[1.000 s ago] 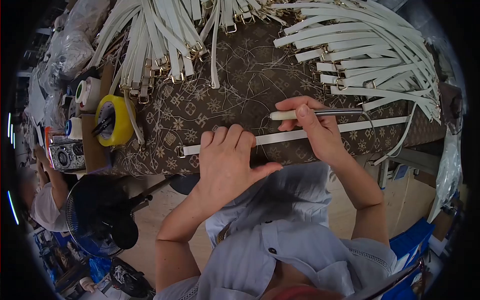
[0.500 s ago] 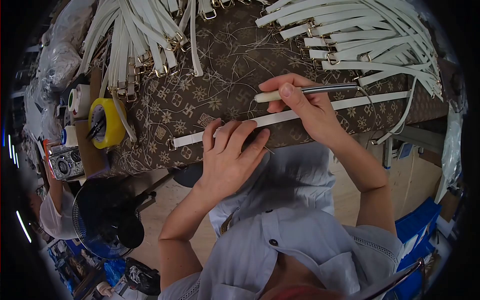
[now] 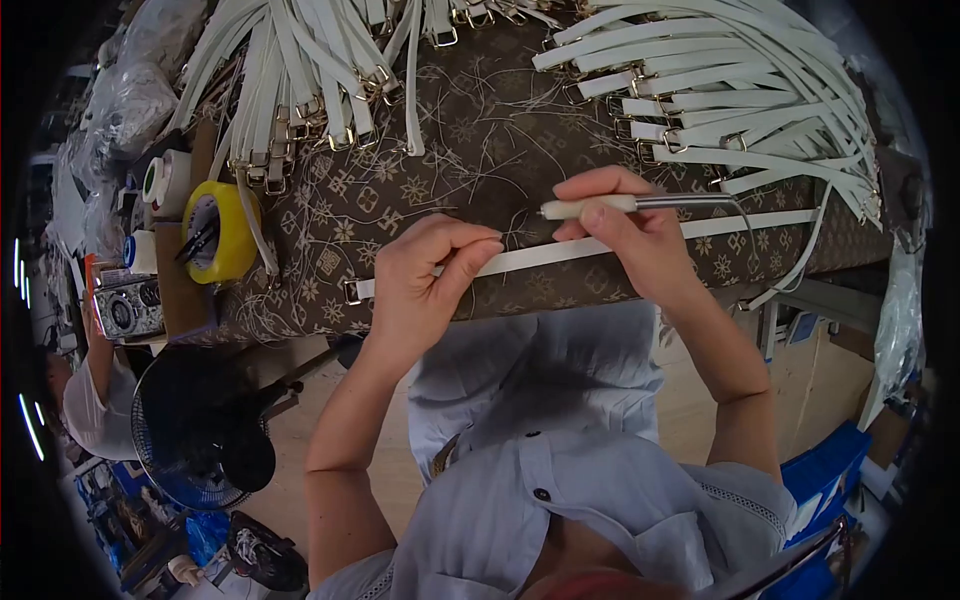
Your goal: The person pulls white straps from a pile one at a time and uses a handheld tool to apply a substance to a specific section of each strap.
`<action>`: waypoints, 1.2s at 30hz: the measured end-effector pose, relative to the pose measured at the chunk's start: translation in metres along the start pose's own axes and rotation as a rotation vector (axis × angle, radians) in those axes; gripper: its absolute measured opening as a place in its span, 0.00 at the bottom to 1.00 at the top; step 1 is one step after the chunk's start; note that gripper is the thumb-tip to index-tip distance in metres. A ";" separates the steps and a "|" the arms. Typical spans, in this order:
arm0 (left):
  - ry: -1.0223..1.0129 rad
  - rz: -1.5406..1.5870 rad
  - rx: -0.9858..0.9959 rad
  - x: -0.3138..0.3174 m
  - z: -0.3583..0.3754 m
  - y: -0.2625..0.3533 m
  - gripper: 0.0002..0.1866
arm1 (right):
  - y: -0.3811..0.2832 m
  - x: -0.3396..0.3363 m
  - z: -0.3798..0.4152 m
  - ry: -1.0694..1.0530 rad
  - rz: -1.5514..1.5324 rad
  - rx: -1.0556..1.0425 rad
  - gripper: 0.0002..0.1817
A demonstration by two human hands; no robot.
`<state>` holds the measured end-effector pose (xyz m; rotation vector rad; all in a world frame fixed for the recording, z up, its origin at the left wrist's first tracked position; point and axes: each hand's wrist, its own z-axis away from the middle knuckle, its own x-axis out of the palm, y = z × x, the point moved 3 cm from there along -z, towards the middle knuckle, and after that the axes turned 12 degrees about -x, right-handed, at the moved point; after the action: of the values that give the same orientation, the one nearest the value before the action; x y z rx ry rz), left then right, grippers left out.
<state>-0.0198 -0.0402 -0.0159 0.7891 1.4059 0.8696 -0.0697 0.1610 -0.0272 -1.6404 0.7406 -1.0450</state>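
A white belt strap (image 3: pixel 550 257) with a metal buckle (image 3: pixel 351 291) at its left end lies across the front of the patterned cloth. My left hand (image 3: pixel 425 285) rests over the strap near the buckle, thumb and forefinger pressed together above it. Fine loose threads (image 3: pixel 520 232) lie just beside those fingertips; whether one is pinched there I cannot make out. Between the fingers of my right hand (image 3: pixel 645 245) is a pen-like tool (image 3: pixel 592 207) with a pale grip, a metal shaft and a thin cord. Its small tip points left, a short gap from my left fingertips.
Piles of white straps with buckles lie at the back left (image 3: pixel 275 90) and back right (image 3: pixel 740 100). A yellow tape roll (image 3: pixel 248 235) stands at the left edge. Below it is a fan (image 3: pixel 200 430); another person's arm (image 3: pixel 100 365) shows beyond.
My left hand has gone from spread over the strap to a pinch above it. The pen-like tool in my right hand has shifted slightly right and down; the whole view has shifted a little.
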 end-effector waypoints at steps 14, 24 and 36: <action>0.032 0.150 -0.067 0.007 -0.001 -0.008 0.05 | -0.001 0.013 0.005 -0.239 0.414 -0.116 0.08; -0.200 0.178 -0.001 -0.011 0.003 -0.009 0.06 | -0.001 0.009 0.007 -0.230 0.388 -0.176 0.07; -0.222 -0.274 0.387 -0.008 0.018 0.002 0.08 | 0.000 0.008 0.009 -0.203 0.315 -0.132 0.06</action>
<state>-0.0018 -0.0453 -0.0103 0.9248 1.4584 0.2902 -0.0576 0.1583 -0.0255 -1.6461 0.9114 -0.6081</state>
